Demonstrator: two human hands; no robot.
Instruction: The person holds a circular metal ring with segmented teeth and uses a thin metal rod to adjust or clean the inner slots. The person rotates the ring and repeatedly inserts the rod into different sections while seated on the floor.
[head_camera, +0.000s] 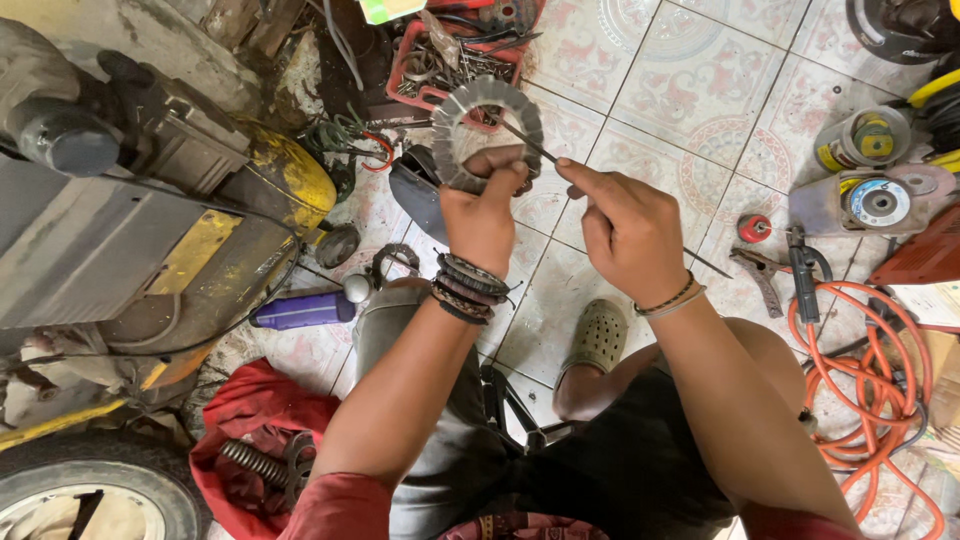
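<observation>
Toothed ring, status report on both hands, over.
Left hand grips toothed ring by its lower edge. Right hand pinches thin rod against ring. Nothing obstructing.

orange hose (880, 400), red tray (405, 75), purple can (300, 310), grinding discs (878, 200).

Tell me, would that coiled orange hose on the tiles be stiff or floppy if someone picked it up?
The coiled orange hose would probably flop: it lies in loose, uneven loops on the patterned floor tiles. It looks light for its bulk, being thin. Lifted at one point, the loops would likely sag and tangle.
</observation>
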